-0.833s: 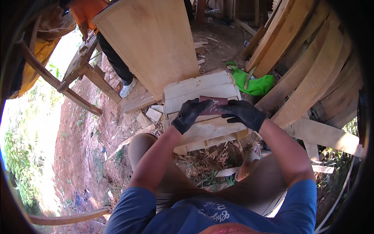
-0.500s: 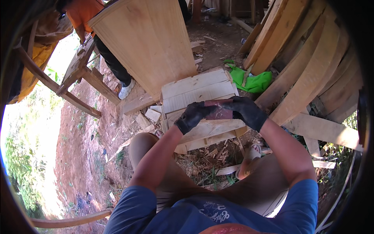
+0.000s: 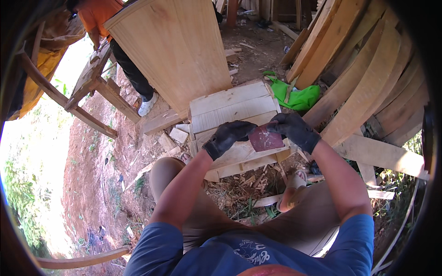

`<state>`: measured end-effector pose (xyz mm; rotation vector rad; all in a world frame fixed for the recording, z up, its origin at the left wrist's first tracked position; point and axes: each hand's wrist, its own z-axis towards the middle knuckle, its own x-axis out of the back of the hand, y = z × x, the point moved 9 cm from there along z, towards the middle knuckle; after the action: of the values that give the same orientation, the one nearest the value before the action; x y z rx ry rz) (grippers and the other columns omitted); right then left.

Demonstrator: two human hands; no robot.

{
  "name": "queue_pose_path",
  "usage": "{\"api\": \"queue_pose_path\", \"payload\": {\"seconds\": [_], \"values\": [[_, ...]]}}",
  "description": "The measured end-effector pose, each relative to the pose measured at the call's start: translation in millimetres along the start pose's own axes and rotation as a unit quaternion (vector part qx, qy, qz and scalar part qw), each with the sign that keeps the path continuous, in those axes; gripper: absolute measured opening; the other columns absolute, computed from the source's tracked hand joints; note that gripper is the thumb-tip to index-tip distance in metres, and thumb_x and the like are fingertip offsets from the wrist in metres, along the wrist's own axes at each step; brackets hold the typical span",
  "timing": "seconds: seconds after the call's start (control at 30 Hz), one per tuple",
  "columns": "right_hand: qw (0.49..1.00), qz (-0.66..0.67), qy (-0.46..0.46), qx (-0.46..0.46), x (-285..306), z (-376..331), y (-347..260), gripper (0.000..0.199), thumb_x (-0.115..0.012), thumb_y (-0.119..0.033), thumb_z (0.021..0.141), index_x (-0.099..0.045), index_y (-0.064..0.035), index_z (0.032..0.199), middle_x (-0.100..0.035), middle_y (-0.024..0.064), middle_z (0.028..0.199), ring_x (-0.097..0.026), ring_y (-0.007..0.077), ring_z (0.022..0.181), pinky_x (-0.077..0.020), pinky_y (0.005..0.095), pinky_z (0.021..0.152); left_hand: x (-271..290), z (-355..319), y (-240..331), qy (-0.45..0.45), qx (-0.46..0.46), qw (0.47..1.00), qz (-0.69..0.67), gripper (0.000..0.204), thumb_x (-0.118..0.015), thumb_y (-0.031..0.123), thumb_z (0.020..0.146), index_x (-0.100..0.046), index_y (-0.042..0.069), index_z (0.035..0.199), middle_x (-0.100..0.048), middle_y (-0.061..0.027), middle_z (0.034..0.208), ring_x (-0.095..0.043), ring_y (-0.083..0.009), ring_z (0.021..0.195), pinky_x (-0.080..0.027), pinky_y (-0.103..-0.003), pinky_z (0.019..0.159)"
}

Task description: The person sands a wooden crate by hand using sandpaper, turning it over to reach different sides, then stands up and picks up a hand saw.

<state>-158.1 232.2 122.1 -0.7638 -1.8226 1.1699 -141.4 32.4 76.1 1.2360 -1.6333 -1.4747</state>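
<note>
A reddish-brown piece of sandpaper [image 3: 266, 139], dusted with pale specks, is pinched between my two black-gloved hands. My left hand [image 3: 231, 134] grips its left edge. My right hand [image 3: 296, 130] has the upper right corner, and the sheet's lower part hangs down toward me. Below my hands is a low, box-like piece of pale wood [image 3: 230, 102], with boards and a panel on its upper side. The sheet and my gloves hide part of its near side.
A large wooden panel [image 3: 175, 50] leans behind the box. Planks [image 3: 368, 78] stand on the right, near a green bag [image 3: 299, 94]. Wood shavings [image 3: 253, 184] litter the ground between my feet. A person in orange [image 3: 99, 18] is at the far left, beside a wooden frame [image 3: 87, 80].
The sandpaper has turned from a flat, narrow band between my hands to a tilted sheet, with more of its face showing. My right hand has shifted slightly right.
</note>
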Motion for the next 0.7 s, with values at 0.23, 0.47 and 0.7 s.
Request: {"api": "queue_pose_path", "payload": {"seconds": [0.23,0.47,0.7], "values": [[1.000,-0.009,0.000,0.019,-2.8,0.9,2.7,0.019,-0.072,-0.018,0.095,-0.075,-0.0014,0.105,-0.070,0.0013,0.084,-0.059,0.0086,0.073,-0.0501,0.0278,0.069,-5.0,1.0,9.7,-0.005,0.003,0.995,0.104,0.032,-0.067,0.019,0.102,-0.070,-0.001,0.126,-0.073,-0.0089,0.119,-0.070,-0.0156,0.105,-0.058,-0.032,0.095],[0.964,0.257,-0.032,-0.056,-21.1,-3.4,3.6,0.029,-0.071,-0.022,0.098,-0.070,-0.0031,0.121,-0.070,0.0011,0.101,-0.063,0.0086,0.082,-0.0512,0.0262,0.073,7.3,8.3,-2.8,0.019,-0.058,0.997,-0.036,0.028,-0.063,0.020,0.105,-0.069,0.001,0.125,-0.070,-0.0060,0.118,-0.066,-0.0144,0.109,-0.055,-0.033,0.099],[0.944,0.316,-0.072,-0.061,-38.6,-13.4,-19.5,0.057,-0.075,-0.033,0.095,-0.056,-0.0034,0.140,-0.065,0.0065,0.127,-0.065,0.0156,0.112,-0.0544,0.0330,0.095,12.5,19.3,-12.9,0.035,-0.059,0.985,-0.159,0.026,-0.063,0.022,0.104,-0.068,0.003,0.122,-0.069,-0.0044,0.114,-0.066,-0.0155,0.106,-0.054,-0.034,0.098]]}}
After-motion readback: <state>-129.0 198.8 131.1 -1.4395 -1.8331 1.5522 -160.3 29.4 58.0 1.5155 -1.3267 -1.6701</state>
